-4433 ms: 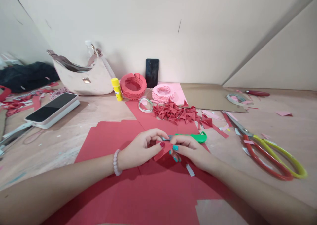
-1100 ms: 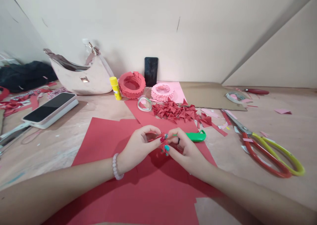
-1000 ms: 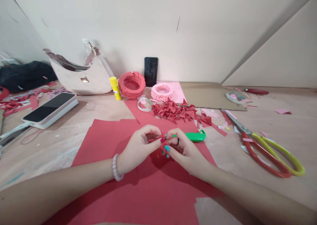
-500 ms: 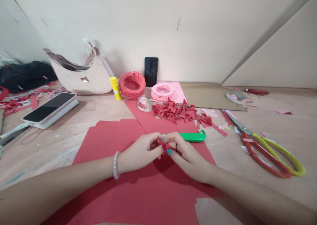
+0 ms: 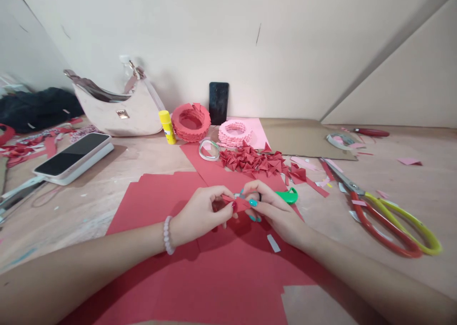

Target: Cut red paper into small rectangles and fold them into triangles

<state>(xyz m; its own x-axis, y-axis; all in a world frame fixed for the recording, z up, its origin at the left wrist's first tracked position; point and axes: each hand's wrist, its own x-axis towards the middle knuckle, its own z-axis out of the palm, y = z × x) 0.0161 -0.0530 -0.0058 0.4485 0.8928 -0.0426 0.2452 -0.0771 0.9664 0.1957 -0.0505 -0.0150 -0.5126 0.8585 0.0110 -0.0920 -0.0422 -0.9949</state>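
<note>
Between my hands is a small folded piece of red paper (image 5: 240, 204). My left hand (image 5: 205, 213), with a beaded bracelet at the wrist, pinches its left end between thumb and fingers. At the other end, the thumb and fingers of my right hand (image 5: 276, 213) grip the same piece. Both hands hover over large red paper sheets (image 5: 200, 282). A green cutter (image 5: 291, 195) lies behind my right hand, which hides part of it. Just beyond is a heap of folded red paper triangles (image 5: 253, 160). A small white strip (image 5: 273, 243) rests below my right hand.
Scissors (image 5: 378, 210) lie at right near a cardboard sheet (image 5: 296, 139). At the back stand a red paper ring (image 5: 191, 132), a pink paper ring (image 5: 233, 139), a glue stick (image 5: 167, 127), a black phone (image 5: 218, 103) and a handbag (image 5: 117, 115). Another phone (image 5: 73, 156) sits at left.
My hands have drawn slightly apart, and the red paper between them shows more. My right hand has shifted right and covers more of the cutter. The white strip has come into view.
</note>
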